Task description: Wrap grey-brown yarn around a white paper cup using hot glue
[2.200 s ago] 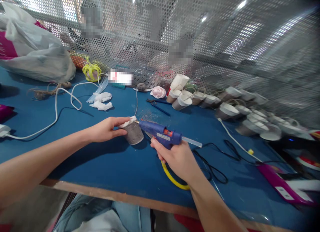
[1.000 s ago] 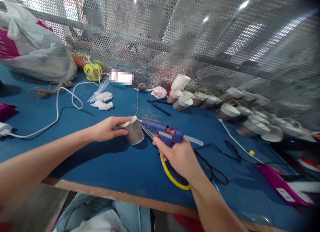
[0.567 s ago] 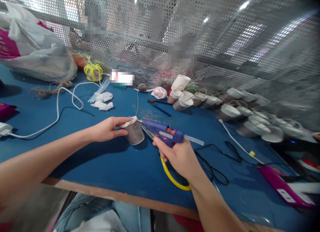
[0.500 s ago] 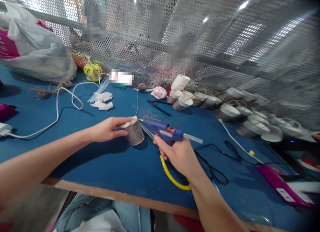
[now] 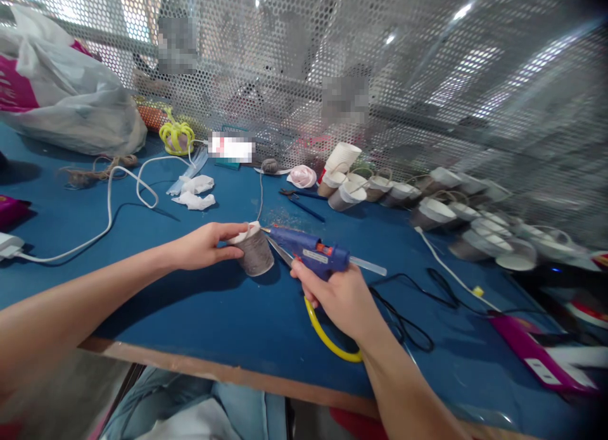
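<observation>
A small paper cup wrapped in grey cord [image 5: 256,253] stands tilted on the blue table, its white rim up. My left hand [image 5: 209,245] grips it from the left, fingers at the rim and thumb on the side. In my right hand [image 5: 339,294] is a blue hot glue gun [image 5: 304,245], a clear glue stick [image 5: 369,266] poking out of its back. The nozzle meets the cup near the rim. Yellow-handled scissors [image 5: 327,335] lie beneath the gun, partly hidden by my hand. From the cup, grey cord [image 5: 261,190] runs back to a small ball [image 5: 270,166].
Pliers [image 5: 306,206] and a pink ribbon roll [image 5: 302,175] lie behind the cup. Several cord-handled cups [image 5: 434,212] stand back right. A purple power strip [image 5: 536,351] and black cable [image 5: 403,307] are at right. A plastic bag [image 5: 80,104] and white cable [image 5: 111,193] are at left.
The glue gun's nozzle has shifted slightly left, against the cup near its rim. My left hand and the cup have hardly moved.
</observation>
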